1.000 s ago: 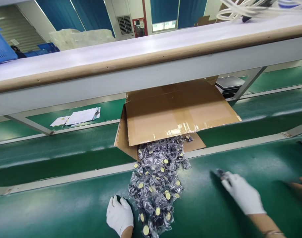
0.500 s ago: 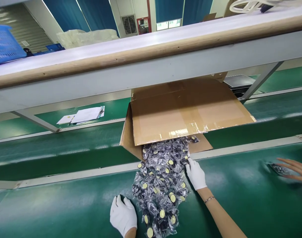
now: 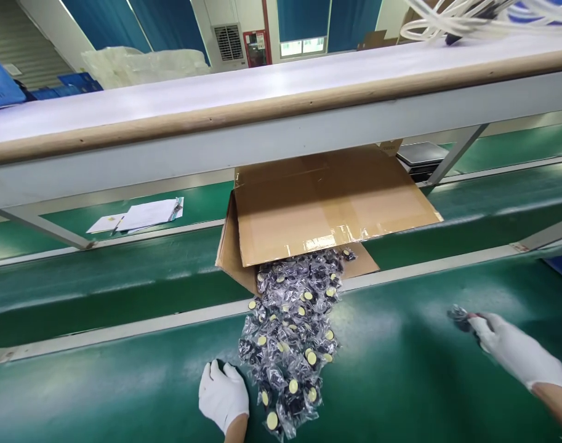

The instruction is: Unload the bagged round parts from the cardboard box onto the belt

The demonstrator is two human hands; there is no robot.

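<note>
Left hand (image 3: 224, 395): lay curled on the table (image 3: 124, 400); whether it gripped anything could not be told. Bagged parts (image 3: 290, 344): lay just right of it, heaped lengthwise from box (image 3: 336, 209) toward wearer. Right hand (image 3: 516, 349): farther off, pinched one small bag (image 3: 458, 316).

A long white shelf (image 3: 244, 86) with a rounded wooden edge (image 3: 257, 111) crossed the room above a green worktop (image 3: 100, 387), and slanting metal struts (image 3: 458, 155) stood beneath it. Behind, a pale wall (image 3: 244, 15) carried a slatted vent (image 3: 228, 43), and beside that were a red-framed cabinet (image 3: 257, 48) and a red pipe (image 3: 265, 12). Dark blue curtains (image 3: 174, 27) hung to the left and right of these, and bright light showed in a low window (image 3: 303, 47) under the right-hand ones. A ribbed shutter (image 3: 8, 31) filled the far left corner. Soft glare lay across the shelf and the worktop.
</note>
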